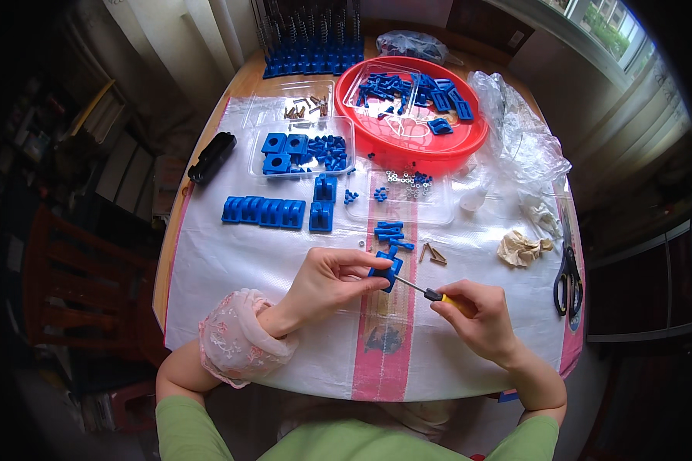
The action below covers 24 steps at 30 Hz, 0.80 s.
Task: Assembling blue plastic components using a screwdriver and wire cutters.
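Left hand (327, 278) pinching blue block (390, 272) above pink-striped sheet (315, 357); right hand (480, 316) gripping screwdriver (432, 294) by yellow handle, shaft running to block. Tip hiding from me. From here, I'm judging straight alignment, firm pinch and gentle turning as mattering most.

Left grip (324, 283) pinches while right grip (478, 313) curls.
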{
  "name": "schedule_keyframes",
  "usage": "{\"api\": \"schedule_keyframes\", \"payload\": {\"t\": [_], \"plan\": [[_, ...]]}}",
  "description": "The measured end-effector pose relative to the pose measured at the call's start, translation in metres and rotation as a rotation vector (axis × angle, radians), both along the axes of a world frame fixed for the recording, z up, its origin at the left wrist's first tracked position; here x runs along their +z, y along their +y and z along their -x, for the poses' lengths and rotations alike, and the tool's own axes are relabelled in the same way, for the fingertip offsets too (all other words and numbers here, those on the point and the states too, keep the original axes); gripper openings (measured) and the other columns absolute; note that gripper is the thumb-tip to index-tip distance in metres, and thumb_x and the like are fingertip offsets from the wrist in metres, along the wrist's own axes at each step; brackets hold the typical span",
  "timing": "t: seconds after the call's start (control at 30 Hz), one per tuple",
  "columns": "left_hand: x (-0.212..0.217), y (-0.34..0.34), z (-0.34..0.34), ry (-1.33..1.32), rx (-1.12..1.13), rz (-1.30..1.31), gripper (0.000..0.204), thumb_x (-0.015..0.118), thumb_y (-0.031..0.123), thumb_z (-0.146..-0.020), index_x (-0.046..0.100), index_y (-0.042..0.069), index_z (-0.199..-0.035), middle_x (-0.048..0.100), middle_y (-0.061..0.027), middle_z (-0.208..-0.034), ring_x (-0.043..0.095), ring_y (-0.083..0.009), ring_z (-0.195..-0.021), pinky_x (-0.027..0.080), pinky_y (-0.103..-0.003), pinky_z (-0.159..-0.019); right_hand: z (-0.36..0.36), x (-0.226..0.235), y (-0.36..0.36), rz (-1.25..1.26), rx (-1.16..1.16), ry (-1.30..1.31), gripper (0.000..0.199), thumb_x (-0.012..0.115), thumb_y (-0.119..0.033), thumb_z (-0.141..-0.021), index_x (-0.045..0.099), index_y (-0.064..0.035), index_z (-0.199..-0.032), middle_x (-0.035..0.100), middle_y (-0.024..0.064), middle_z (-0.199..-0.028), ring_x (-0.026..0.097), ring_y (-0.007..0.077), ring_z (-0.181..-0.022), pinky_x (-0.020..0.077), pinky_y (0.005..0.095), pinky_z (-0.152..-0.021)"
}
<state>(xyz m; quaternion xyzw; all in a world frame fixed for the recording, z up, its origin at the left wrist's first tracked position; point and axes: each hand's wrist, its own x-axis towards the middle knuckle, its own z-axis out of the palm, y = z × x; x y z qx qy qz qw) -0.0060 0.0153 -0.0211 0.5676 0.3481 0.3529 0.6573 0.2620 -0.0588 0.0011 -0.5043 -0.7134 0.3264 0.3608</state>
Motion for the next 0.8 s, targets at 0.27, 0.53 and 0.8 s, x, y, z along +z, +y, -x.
{"api": "schedule_keyframes", "payload": {"t": [0.27,0.53,0.8], "plan": [[0.002,-0.001,-0.001,-0.019,-0.004,-0.137,0.028,0.078,-0.01,-0.082,0.076,-0.001,-0.108,0.073,-0.0121,-0.109,0.071,-0.0133,-0.096,0.06,-0.022,-0.082,-0.011,0.031,0.018,0.935,0.009,0.392,0.018,0.069,-0.016,-0.098,0.071,0.002,-0.099,0.068,0.0041,-0.071,0.057,0.004,-0.054,0.0402,0.0192,-0.047],[0.008,0.003,-0.003,-0.028,0.007,0.013,0.062,0.078,-0.007,-0.084,0.054,0.001,-0.14,0.074,-0.0108,-0.106,0.072,-0.0142,-0.095,0.059,-0.026,-0.085,-0.002,0.005,0.011,-0.167,-0.001,-0.081,0.023,0.083,-0.006,-0.08,0.068,-0.0029,-0.097,0.068,0.0048,-0.078,0.068,0.0171,-0.064,0.0502,0.0297,-0.053],[0.006,0.006,0.002,0.008,-0.066,0.079,0.046,0.077,-0.001,-0.088,0.062,-0.003,-0.131,0.071,-0.0104,-0.111,0.071,-0.0152,-0.099,0.059,-0.026,-0.086,0.0,0.006,0.01,-0.533,0.041,-0.356,0.023,0.083,-0.011,-0.08,0.068,-0.004,-0.096,0.064,0.0055,-0.074,0.06,0.0196,-0.054,0.0456,0.033,-0.048]]}}
